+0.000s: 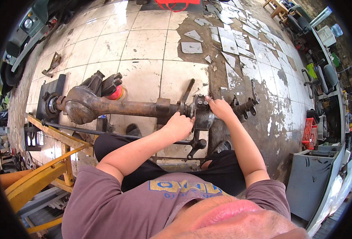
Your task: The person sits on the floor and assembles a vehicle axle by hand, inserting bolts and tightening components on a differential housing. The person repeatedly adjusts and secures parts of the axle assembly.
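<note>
Tiled floor point(144, 44); axle point(142, 108) lies left-to-right.

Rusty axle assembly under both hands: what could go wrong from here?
Pinching: the left hand is by the joint beside the metal hub; if the hub turns, fingertips could get caught.

Scraping: the right hand is bare against the hub, so a slip might graze it.

Crushed toes: a dark shoe is close to the axle assembly; should it roll toward the person, it might hit that foot.
</note>
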`<control>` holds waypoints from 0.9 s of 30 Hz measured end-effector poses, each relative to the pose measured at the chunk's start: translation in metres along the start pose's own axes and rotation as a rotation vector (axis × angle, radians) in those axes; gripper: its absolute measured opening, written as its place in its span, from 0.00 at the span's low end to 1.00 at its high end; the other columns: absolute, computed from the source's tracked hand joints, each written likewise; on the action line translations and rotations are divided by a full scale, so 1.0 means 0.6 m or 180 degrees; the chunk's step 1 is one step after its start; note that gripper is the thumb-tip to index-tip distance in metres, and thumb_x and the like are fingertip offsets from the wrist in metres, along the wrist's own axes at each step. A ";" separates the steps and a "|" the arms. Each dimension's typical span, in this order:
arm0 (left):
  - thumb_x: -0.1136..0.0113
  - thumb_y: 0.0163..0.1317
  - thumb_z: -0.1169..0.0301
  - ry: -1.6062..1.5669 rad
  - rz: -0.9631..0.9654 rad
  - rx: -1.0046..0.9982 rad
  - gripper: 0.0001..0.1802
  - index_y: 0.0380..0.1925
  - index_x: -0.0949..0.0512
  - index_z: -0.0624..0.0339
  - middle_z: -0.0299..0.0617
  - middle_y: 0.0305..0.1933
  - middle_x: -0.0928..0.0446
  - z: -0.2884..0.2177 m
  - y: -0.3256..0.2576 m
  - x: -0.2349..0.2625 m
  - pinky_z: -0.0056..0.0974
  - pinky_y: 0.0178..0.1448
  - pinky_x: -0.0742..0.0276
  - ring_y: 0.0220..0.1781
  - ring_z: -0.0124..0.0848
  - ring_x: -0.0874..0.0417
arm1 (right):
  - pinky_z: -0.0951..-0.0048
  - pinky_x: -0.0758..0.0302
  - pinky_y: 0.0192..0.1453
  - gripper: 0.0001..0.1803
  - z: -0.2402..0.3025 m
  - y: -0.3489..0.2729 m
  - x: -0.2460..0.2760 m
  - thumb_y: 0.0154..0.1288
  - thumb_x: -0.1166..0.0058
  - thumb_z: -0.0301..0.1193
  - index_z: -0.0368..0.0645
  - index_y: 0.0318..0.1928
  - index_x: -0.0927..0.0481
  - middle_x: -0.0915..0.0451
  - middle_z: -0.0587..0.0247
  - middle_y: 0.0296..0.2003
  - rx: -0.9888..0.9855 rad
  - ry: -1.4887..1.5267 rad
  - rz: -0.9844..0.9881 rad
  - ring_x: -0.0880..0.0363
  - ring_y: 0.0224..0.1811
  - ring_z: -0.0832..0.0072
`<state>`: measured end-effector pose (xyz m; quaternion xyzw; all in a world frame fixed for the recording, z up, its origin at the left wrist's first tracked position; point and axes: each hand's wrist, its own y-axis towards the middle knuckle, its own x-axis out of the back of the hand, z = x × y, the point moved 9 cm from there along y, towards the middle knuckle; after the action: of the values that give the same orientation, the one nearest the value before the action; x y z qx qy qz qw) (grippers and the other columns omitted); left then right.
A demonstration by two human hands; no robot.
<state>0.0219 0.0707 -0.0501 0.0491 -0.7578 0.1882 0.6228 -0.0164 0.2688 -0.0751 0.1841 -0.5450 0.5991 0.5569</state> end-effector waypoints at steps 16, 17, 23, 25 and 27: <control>0.43 0.72 0.65 -0.0012 -0.0007 -0.0020 0.30 0.72 0.24 0.62 0.39 0.42 0.12 -0.001 -0.002 0.001 0.47 0.56 0.24 0.48 0.38 0.12 | 0.43 0.22 0.66 0.49 -0.030 0.017 -0.027 0.82 0.71 0.67 0.33 0.47 0.10 0.13 0.30 0.48 -0.0025 0.0085 0.0021 0.16 0.58 0.34; 0.43 0.72 0.65 -0.0003 -0.0030 -0.0003 0.30 0.73 0.24 0.62 0.38 0.42 0.12 0.003 -0.002 0.005 0.47 0.56 0.24 0.48 0.38 0.12 | 0.43 0.23 0.66 0.49 -0.018 0.020 -0.021 0.82 0.71 0.67 0.33 0.48 0.10 0.13 0.30 0.48 -0.0007 0.0103 0.0010 0.16 0.58 0.34; 0.42 0.72 0.64 -0.0054 0.0054 0.0037 0.30 0.73 0.25 0.62 0.38 0.43 0.12 0.006 -0.001 0.005 0.47 0.57 0.24 0.49 0.38 0.12 | 0.43 0.24 0.69 0.49 -0.020 0.013 -0.009 0.83 0.73 0.67 0.34 0.50 0.11 0.14 0.29 0.51 -0.0133 0.0230 0.0078 0.18 0.61 0.34; 0.42 0.72 0.65 -0.0038 0.0090 0.0045 0.30 0.73 0.24 0.62 0.38 0.43 0.12 0.005 -0.002 0.000 0.47 0.57 0.24 0.49 0.38 0.12 | 0.43 0.25 0.69 0.48 0.007 -0.005 -0.009 0.83 0.74 0.66 0.34 0.53 0.11 0.14 0.30 0.51 -0.0033 0.0219 0.0007 0.18 0.62 0.35; 0.42 0.72 0.65 -0.0052 0.0073 0.0039 0.30 0.72 0.24 0.62 0.38 0.44 0.12 0.000 -0.001 0.003 0.47 0.58 0.24 0.49 0.38 0.12 | 0.43 0.25 0.69 0.48 0.011 -0.012 -0.007 0.84 0.74 0.66 0.35 0.55 0.12 0.14 0.30 0.52 -0.0007 0.0227 -0.0035 0.19 0.62 0.35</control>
<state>0.0213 0.0704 -0.0480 0.0457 -0.7622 0.1995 0.6141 -0.0114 0.2596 -0.0732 0.1649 -0.5244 0.6017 0.5795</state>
